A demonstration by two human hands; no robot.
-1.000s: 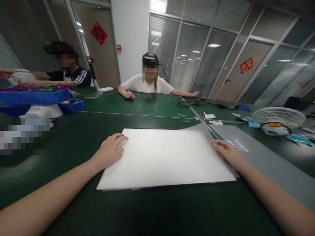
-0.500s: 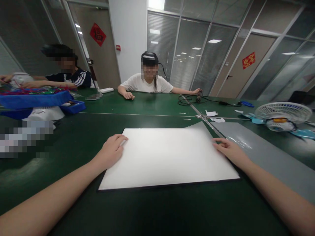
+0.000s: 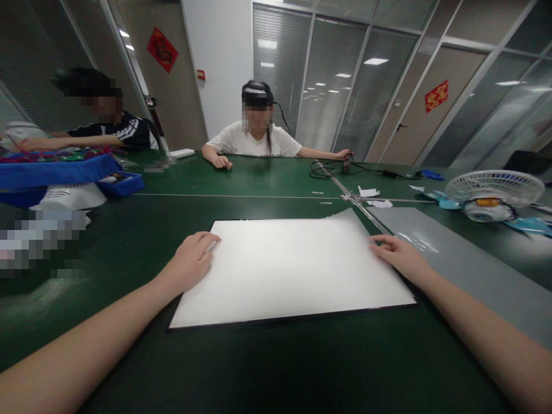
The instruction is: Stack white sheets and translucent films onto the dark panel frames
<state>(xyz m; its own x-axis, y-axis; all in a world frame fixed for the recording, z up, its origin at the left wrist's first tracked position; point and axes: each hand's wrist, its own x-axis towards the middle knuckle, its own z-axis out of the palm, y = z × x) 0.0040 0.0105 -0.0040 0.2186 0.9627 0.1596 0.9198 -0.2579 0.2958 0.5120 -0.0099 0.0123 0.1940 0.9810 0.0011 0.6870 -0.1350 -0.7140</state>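
Observation:
A large white sheet (image 3: 288, 267) lies flat on a dark-framed panel in front of me on the green table (image 3: 259, 368). Its far right corner curls up slightly. My left hand (image 3: 190, 261) rests on the sheet's left edge, fingers loosely curled and pressing down. My right hand (image 3: 399, 256) lies on the sheet's right edge, fingers stretched flat, holding nothing.
A grey sheet (image 3: 452, 259) lies to the right of the panel. A white fan (image 3: 494, 195) lies on its side at the far right. Blue trays (image 3: 64, 172) stand at the left. Cables (image 3: 332, 168) and paper scraps sit further back. Two people sit across the table.
The white sheet's right side has settled onto the panel, its edge lining up with the frame. Both hands stay on the sheet's edges; the view shifted a little.

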